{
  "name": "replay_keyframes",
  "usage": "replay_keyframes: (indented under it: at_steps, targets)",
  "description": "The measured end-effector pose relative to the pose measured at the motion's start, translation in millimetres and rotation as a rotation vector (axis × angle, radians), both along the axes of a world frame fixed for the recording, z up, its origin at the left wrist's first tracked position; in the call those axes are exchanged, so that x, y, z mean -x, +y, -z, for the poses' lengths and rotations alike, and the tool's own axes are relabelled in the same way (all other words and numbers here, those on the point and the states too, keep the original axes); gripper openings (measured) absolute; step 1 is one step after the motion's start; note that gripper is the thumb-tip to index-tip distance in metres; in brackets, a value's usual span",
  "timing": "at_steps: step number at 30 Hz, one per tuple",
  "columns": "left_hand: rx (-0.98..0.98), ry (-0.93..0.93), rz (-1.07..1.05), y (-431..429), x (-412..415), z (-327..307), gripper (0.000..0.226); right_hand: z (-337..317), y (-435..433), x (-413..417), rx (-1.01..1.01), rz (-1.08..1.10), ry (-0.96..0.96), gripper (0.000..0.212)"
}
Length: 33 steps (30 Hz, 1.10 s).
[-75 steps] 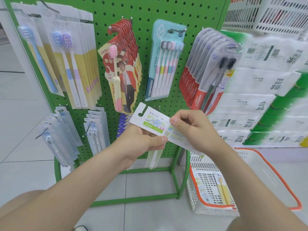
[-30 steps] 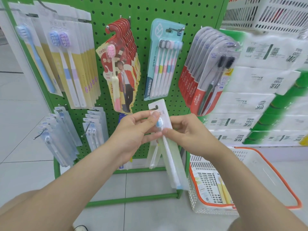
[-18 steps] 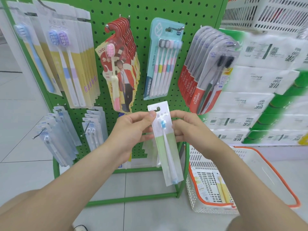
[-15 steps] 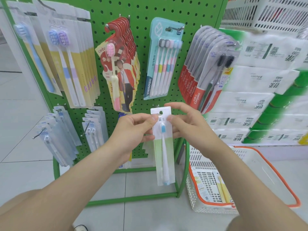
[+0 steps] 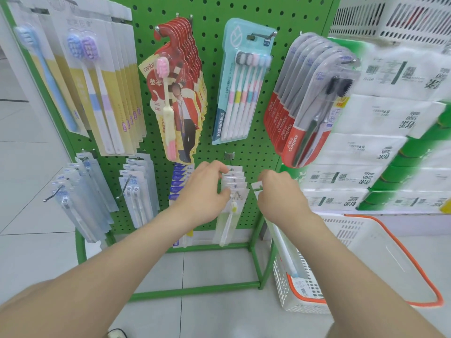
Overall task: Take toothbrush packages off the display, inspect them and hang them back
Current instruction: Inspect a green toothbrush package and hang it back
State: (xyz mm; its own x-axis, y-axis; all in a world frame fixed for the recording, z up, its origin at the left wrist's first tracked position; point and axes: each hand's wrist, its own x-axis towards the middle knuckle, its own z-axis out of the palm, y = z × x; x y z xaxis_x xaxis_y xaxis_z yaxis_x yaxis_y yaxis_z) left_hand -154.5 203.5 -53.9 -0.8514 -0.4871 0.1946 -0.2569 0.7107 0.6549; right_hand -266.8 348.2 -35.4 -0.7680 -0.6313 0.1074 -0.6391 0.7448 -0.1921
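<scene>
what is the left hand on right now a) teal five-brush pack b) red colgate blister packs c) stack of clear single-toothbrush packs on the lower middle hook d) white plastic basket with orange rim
c: the left hand grips the tops of the stack of clear single-toothbrush packs on the lower middle hook, while the right hand holds a separate clear toothbrush pack beside it.

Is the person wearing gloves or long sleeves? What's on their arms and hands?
No gloves and no sleeves are in view. The left hand and right hand are bare. The left forearm and right forearm are uncovered as far as the picture reaches. No watch or bracelet shows on either wrist, and I see no ring, though some fingers are partly hidden.
</scene>
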Motion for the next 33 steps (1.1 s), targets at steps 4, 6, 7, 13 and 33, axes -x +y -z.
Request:
replay_keyframes:
  at_steps: [4, 6, 7, 13, 33]
  targets:
    - [0.033, -0.108, 0.047, -4.1, 13.6, 5.0, 0.059, 5.9, -14.5, 8.3, -0.068, 0.023, 0.011, 0.028]
    - [0.026, -0.146, 0.068, -5.3, 19.7, 6.1, 0.065, 12.8, -24.7, 18.9, -0.053, 0.019, 0.032, 0.034]
    - [0.021, -0.161, 0.072, -6.3, 22.6, 6.6, 0.067, 16.6, -29.4, 24.6, -0.035, 0.02, 0.037, 0.036]
    - [-0.005, -0.195, 0.064, -17.7, 37.1, 12.4, 0.072, 30.8, -52.8, 52.0, 0.214, 0.078, 0.024, 0.058]
    - [-0.046, -0.047, 0.083, -31.8, 54.3, 25.4, 0.04, 27.5, -95.7, 62.4, 0.514, -0.019, -0.469, 0.043]
